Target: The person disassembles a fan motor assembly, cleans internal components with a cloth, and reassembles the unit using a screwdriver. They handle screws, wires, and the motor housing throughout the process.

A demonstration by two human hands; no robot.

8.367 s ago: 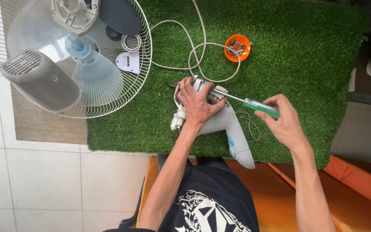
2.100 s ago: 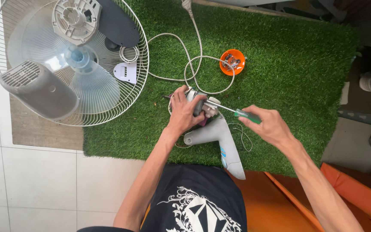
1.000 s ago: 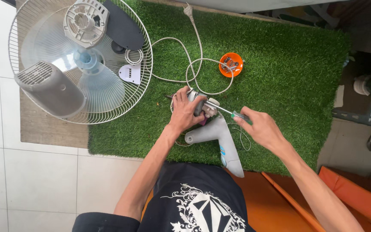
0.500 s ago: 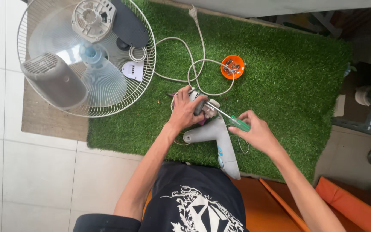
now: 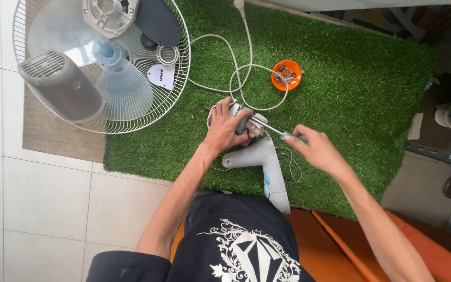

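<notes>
Holding a fan motor on green turf

Left hand (image 5: pixel 226 128) is closed around the small grey metal fan motor (image 5: pixel 246 122) on rough artificial grass mat (image 5: pixel 351 83). Right hand (image 5: pixel 315 150) grips the thin green-handled screwdriver (image 5: pixel 275 130), its tip at the motor. The round orange plastic bowl (image 5: pixel 286 74) holds small parts.

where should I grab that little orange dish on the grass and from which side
Pinch the orange dish by its raised rim on the right, coming from above. It sits flat and open-topped with small parts inside, so lift it level. The white cord loops against its left and lower edge; the right side looks free.
</notes>
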